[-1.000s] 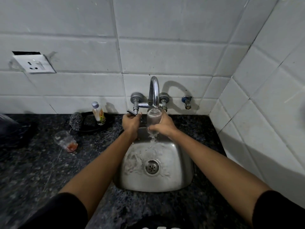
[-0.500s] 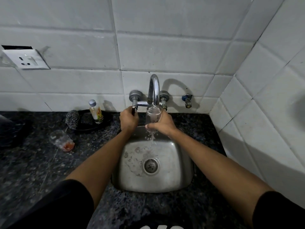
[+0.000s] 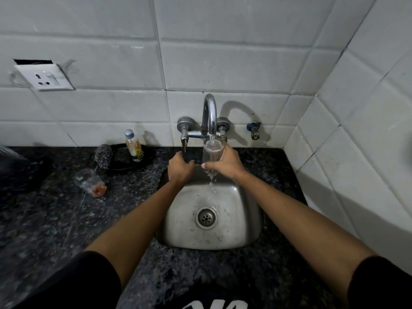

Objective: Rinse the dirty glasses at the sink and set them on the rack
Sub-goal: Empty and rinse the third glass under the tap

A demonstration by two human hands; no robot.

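Head view: right hand (image 3: 225, 162) holds a drinking glass (image 3: 211, 152) under the running tap (image 3: 209, 114), now overflowing into the sink (image 3: 245, 219); left hand (image 3: 179, 168) has curled around the tap lever (image 3: 184, 144), likely adjusting flow.

Sink (image 3: 245, 219) sits in the counter (image 3: 55, 230) right before me, tap (image 3: 209, 112) behind it on the wall. My left hand (image 3: 179, 167) & right hand (image 3: 225, 162) w/ glass (image 3: 211, 150) are over the sink's back edge, under the spout. Left on the counter: 2nd glass (image 3: 90, 181), w/ scrubber (image 3: 103, 156) & bottle (image 3: 133, 146) behind it.
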